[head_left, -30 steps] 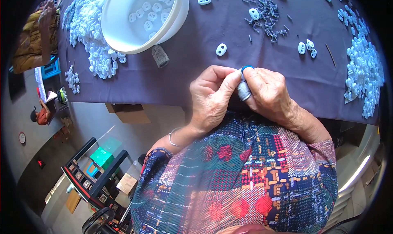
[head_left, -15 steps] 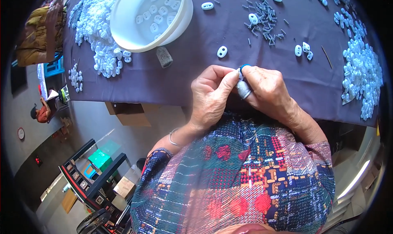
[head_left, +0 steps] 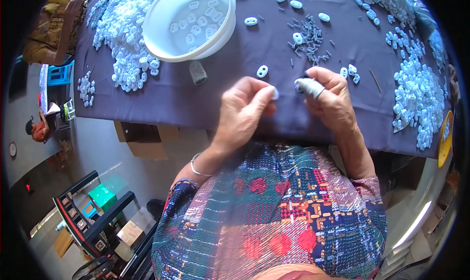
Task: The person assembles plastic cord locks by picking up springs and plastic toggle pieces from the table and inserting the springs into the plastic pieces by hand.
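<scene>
My left hand (head_left: 242, 108) is closed in a pinch on a small white plastic piece (head_left: 275, 93), mostly covered by the thumb and fingers. To its right, my right hand (head_left: 333, 96) has its fingers curled together; one wears a grey wrapping (head_left: 311, 87). Something small and dark shows at those fingertips, too unclear to name. The two hands are apart, over the table's near edge. Just beyond them lies a white oval cord lock (head_left: 262, 71) with two dark holes. Farther off is a heap of small metal springs (head_left: 309, 41), with several more cord locks around it.
A white basin (head_left: 229, 41) with cord locks inside stands on the dark tablecloth (head_left: 161, 98). Piles of white pieces lie left (head_left: 128, 45) and right (head_left: 416, 98). A grey block (head_left: 198, 73) sits below the basin, a thin brown stick (head_left: 375, 80) at right. Another person (head_left: 38, 129) is far left.
My hands have moved apart from where they met; the left keeps a white piece in its pinch, the right has drawn away to the right. The whole view has shifted slightly.
</scene>
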Tool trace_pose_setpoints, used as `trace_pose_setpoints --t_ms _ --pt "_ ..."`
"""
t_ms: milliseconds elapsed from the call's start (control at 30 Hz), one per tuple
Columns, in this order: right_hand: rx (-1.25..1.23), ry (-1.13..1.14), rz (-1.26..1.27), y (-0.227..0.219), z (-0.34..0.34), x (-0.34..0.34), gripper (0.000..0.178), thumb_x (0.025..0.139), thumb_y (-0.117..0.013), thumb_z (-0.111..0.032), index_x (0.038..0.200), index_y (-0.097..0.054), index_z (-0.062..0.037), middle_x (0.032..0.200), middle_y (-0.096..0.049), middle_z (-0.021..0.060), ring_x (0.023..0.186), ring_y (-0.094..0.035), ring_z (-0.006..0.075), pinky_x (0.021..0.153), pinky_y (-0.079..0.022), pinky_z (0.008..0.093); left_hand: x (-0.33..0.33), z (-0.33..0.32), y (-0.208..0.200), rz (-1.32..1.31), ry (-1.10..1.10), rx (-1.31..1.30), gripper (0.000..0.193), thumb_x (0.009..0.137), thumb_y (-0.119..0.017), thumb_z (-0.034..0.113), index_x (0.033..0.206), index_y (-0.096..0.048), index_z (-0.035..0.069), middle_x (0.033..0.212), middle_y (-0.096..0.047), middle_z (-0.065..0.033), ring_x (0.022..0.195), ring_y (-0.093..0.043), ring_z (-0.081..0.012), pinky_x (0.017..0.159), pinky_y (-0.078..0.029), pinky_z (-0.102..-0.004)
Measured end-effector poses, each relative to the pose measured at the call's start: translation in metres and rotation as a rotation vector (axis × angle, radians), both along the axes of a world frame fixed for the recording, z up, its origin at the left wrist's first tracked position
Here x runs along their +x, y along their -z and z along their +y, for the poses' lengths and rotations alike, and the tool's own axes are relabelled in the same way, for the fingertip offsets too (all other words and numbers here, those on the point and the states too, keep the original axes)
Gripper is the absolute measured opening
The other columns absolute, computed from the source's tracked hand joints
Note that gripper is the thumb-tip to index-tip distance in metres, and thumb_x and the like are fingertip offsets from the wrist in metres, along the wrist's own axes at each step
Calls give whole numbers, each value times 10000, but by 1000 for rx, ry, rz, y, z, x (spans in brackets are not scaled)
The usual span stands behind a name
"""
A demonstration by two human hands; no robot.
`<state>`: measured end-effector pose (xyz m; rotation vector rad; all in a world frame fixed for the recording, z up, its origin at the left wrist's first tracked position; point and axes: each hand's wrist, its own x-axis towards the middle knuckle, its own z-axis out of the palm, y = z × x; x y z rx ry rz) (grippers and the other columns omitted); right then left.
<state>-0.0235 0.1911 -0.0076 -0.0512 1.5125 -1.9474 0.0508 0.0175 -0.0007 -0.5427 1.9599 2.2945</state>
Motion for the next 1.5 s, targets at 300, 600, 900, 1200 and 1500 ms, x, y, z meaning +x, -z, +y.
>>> trace_pose_setpoints --t_ms 300,600,900,1200,1500 --pt "-109 87 -81 9 5 -4 104 862 -586 -91 933 -539 -32 635 -481 -36 444 -366 18 368 -298 193 -20 0 23 568 130 -896 95 811 -629 -1 901 -604 -19 772 -623 -27 652 -580 -87 580 -477 -217" --pt "118 24 101 -1 0 -1 86 845 -614 -83 875 -569 -16 616 -488 -33 441 -390 23 369 -305 195 -18 -9 7 37 4 25 195 855 -627 121 1008 -612 1 831 -654 -67 677 -613 -101 550 -453 -189" --pt "559 -13 763 3 -4 2 156 787 -657 -38 853 -535 32 629 -431 -9 563 -362 41 479 -307 213 -10 -19 5 -18 14 387 187 889 -575 132 1036 -587 17 867 -642 -98 681 -621 -125 550 -505 -237" --pt "548 6 927 5 -9 5 204 724 -578 14 922 -530 0 758 -568 182 687 -586 350 595 -446 391 -8 -24 14 48 95 657 154 900 -541 86 1035 -546 14 914 -614 -128 740 -625 -158 574 -519 -253" --pt "601 -31 1134 5 -1 9 223 724 -600 26 939 -541 23 812 -575 176 710 -594 324 617 -477 363 -2 -22 11 24 93 812 165 930 -467 117 1079 -506 58 881 -526 -72 639 -492 -106 519 -432 -222"
